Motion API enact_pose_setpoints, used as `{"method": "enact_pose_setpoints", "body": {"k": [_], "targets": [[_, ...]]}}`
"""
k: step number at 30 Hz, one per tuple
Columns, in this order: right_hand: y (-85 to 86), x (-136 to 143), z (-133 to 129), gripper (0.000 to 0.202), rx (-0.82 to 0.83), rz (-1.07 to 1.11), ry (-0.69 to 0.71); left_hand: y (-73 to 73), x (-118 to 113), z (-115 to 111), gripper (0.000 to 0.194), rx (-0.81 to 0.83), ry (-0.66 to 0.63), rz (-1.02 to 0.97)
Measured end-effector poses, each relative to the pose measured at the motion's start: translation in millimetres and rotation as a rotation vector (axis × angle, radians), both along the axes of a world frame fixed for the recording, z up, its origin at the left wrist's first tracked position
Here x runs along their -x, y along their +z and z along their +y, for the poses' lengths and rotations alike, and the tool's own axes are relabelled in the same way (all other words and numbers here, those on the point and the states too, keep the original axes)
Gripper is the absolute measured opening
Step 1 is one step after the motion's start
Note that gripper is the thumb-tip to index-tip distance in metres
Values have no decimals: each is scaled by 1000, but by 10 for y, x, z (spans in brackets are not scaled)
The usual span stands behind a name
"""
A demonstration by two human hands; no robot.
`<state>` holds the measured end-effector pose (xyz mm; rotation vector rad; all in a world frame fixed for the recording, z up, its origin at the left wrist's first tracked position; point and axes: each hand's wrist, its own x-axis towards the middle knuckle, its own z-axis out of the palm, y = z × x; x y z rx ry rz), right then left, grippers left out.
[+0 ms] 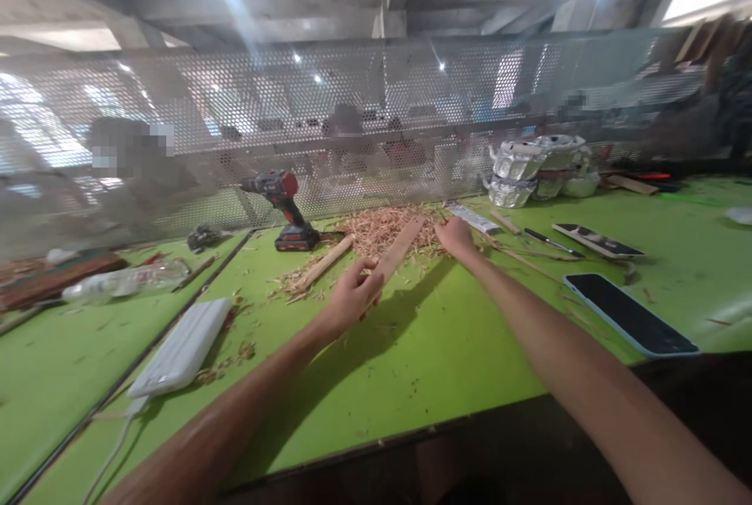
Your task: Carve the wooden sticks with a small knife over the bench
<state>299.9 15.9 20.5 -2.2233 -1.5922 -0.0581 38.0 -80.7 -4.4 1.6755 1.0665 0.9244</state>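
Observation:
My left hand [352, 293] is closed round the near end of a flat wooden strip [403, 245], which slants up and away over the green tabletop [435, 348]. At its far end lies a heap of wood shavings [376, 223]. My right hand [455, 237] is at the right edge of this heap, fingers curled together, a little apart from the strip. Whatever its fingertips may grip is too small to make out. A rounded wooden stick [324, 262] rests left of the heap, among loose shavings.
Behind the heap stands a perforated metal screen [352, 168]. A cordless drill [287, 211] stands at the left, nearer a white power bank [182, 347] with a cable. On the right are a phone [631, 313], a dark pen-like tool [552, 242] and foil-wrapped objects [529, 168].

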Motion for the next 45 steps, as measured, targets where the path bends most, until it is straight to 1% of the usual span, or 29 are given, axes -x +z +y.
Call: {"method": "enact_pose_setpoints", "body": {"k": [2, 5, 8, 12, 16, 20, 26, 31, 37, 45], "targets": [[-2, 131, -7, 44, -25, -10, 51, -9, -1, 45, 24, 8, 65, -36], [-19, 389, -55, 44, -23, -60, 184, -25, 13, 114, 21, -5, 136, -74], [-67, 619, -132, 43, 7, -127, 311, -30, 20, 143, 18, -26, 161, -77], [-127, 764, -218, 43, 5, -209, 369, -41, 7, 127, 13, -41, 176, -72], [-122, 781, -263, 47, 7, -282, 374, -65, 4, 112, 17, -51, 159, -80], [-96, 788, -266, 44, 24, -324, 380, -85, 28, 135, 22, -63, 140, -95], [-59, 750, -224, 38, 54, -361, 326, -97, 22, 136, 26, -74, 114, -72], [-43, 721, -218, 36, 48, -368, 320, -63, -53, 97, 20, -28, 176, -58], [-55, 707, -200, 42, 42, -362, 300, -21, -55, 116, 18, -21, 152, -33], [-36, 673, -211, 38, 47, -365, 304, 53, -60, 78, 17, 10, 167, 4]]}}
